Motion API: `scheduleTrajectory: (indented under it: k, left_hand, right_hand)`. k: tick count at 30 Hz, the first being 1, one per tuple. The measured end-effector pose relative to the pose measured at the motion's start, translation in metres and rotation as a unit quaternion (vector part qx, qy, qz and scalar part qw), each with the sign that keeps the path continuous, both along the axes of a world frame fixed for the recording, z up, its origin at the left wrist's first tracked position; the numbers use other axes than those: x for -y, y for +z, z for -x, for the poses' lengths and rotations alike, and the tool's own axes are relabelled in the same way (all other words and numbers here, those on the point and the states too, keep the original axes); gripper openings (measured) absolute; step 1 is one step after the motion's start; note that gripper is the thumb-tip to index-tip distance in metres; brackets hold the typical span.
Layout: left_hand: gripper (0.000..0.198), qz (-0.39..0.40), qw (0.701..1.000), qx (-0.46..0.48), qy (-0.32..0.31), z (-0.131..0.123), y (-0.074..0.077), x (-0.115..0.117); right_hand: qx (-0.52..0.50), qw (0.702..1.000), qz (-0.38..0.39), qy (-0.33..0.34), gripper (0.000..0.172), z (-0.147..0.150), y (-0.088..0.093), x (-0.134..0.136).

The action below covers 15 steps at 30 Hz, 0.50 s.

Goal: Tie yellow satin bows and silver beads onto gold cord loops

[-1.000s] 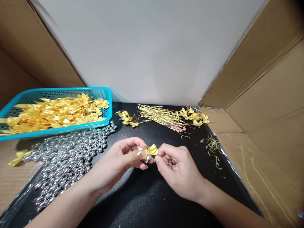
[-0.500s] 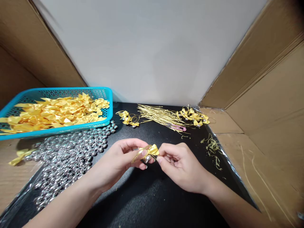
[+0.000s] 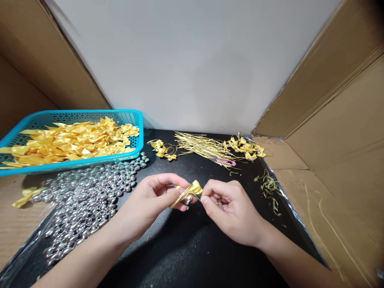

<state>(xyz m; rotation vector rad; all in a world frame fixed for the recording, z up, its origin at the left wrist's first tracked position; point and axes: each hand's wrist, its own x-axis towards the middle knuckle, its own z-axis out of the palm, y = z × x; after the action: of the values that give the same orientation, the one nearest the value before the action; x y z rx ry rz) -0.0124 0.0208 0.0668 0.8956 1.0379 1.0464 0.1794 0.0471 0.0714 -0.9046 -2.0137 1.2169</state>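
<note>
Over the black mat (image 3: 186,252), centre, your L hand (image 3: 150,204) pinches the yellow bow (image 3: 194,188) w/ silver bead (image 3: 188,199); R hand (image 3: 231,216) nips its edge. Tug too hard & bead may slip off into loose beads (image 3: 87,196).

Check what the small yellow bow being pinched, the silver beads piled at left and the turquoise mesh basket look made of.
Small yellow bow: likely satin ribbon, given the soft sheen and creased folds.
Silver oval beads: mirror-bright finish, so metal or metallised plastic; cannot tell which.
Turquoise mesh basket: probably moulded plastic, given the uniform colour and regular perforated walls.
</note>
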Motion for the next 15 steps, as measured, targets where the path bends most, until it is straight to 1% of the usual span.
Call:
scheduleTrajectory:
  k: [7,15]
  left_hand:
    - [0.011,-0.024,1.000,-0.014,-0.004,0.0025,-0.0033,0.0028]
    - [0.012,-0.005,1.000,0.009,-0.009,0.0006,-0.0047,0.0020]
  right_hand:
    - [-0.005,1.000,0.004,-0.010,0.017,0.0004,-0.0025,0.0010]
    - [0.001,1.000,-0.006,-0.002,0.017,0.0012,-0.0046,0.0005]
